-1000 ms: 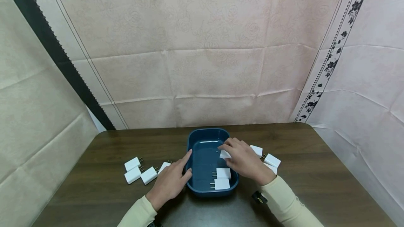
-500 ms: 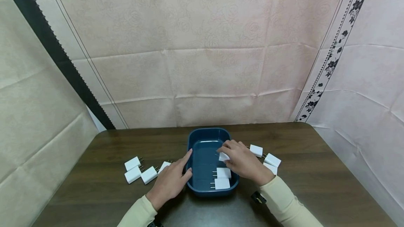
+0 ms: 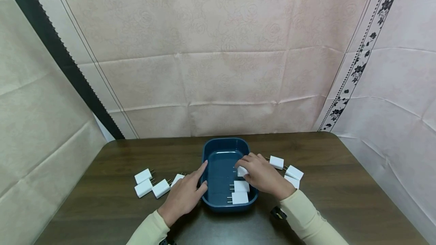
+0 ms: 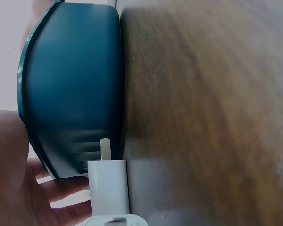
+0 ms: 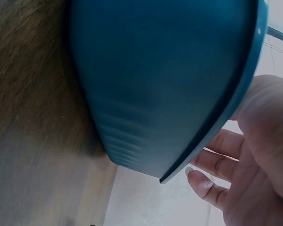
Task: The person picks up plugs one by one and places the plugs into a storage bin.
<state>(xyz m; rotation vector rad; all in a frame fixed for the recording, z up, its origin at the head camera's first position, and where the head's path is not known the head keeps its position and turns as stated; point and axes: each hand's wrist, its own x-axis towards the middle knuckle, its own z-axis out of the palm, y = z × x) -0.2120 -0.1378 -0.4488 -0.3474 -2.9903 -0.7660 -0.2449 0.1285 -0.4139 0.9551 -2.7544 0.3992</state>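
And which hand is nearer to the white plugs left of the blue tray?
Left. The left hand is beside these white plugs; the right hand is farther, across the blue tray, over its right rim.

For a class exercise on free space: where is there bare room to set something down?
Bare table lies right of the right plugs, and between the left plugs and the table's back edge. The tray is bare at its far end. Crowded: its right side, with tray plugs and the right hand.

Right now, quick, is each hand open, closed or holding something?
Left hand: open, touching the blue rounded-rectangular plastic tray.
Right hand: closed, holding a white boxy plastic plug adapter.
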